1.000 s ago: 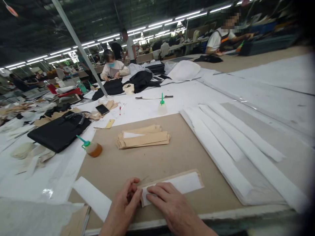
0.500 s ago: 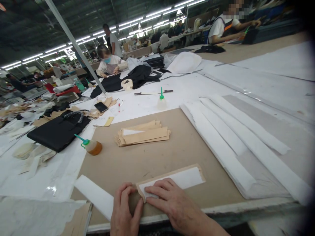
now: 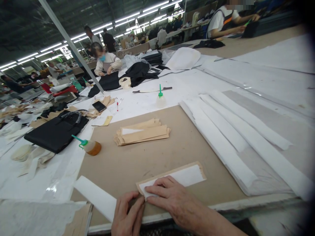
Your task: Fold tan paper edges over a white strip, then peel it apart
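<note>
A tan strip (image 3: 169, 171) with a white strip (image 3: 189, 175) laid over it rests near the front edge of the brown board. My left hand (image 3: 128, 213) is closed at its left end, thumb and fingers pinching the tan edge at the corner. Flat across the white strip lies my right hand (image 3: 169, 196), fingers stretched out and pressing near the same end. Part of the white strip is hidden under that hand. Left of my left hand, a loose white strip (image 3: 95, 196) lies at a slant.
Folded tan strips (image 3: 145, 134) are piled on the brown board (image 3: 118, 167). A glue bottle (image 3: 92, 147) with amber liquid stands at left, another bottle (image 3: 161, 100) behind. Long white strips (image 3: 221, 131) lie at right, a black bag (image 3: 57, 131) at left. Co-workers sit further back.
My left thumb and fingers have drawn together on the tan strip's left corner. My right hand stays on the white strip. The view has shifted slightly.
</note>
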{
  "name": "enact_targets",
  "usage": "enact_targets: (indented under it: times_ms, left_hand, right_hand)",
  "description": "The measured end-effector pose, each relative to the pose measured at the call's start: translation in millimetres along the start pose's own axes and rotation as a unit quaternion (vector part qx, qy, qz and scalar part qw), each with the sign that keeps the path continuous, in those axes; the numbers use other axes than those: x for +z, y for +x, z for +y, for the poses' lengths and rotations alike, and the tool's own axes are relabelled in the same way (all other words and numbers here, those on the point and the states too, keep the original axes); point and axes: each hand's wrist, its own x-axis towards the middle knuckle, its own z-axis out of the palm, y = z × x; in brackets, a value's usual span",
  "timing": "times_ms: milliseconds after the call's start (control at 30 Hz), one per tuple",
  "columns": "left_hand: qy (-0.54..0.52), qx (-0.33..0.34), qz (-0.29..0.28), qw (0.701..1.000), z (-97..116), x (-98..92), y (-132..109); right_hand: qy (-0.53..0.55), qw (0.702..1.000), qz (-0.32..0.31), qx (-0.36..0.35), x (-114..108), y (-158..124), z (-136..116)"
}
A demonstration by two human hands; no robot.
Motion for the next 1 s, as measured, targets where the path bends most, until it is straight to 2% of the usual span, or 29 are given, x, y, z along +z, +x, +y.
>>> enact_targets:
  times_ms: [400, 533, 867, 1000]
  left_hand:
    - [0.042, 0.044, -0.021, 0.998, -5.2, -2.3, -4.7]
    - [0.058, 0.057, -0.051, 0.995, -5.8, -4.3, -5.7]
    - [0.146, 0.099, -0.084, 0.981, -7.9, -8.0, -0.3]
    - [0.211, 0.117, -0.104, 0.965, -0.9, -4.0, -3.2]
  right_hand:
    - [-0.001, 1.0, -0.005, -0.001, 0.6, 0.5, 2.4]
    - [0.001, 1.0, -0.004, 0.0, 2.1, 0.0, 3.3]
    - [0.006, 1.0, -0.003, -0.003, -0.4, 0.4, 1.5]
    - [0.004, 1.0, 0.001, 0.0, 0.8, -0.5, 1.7]
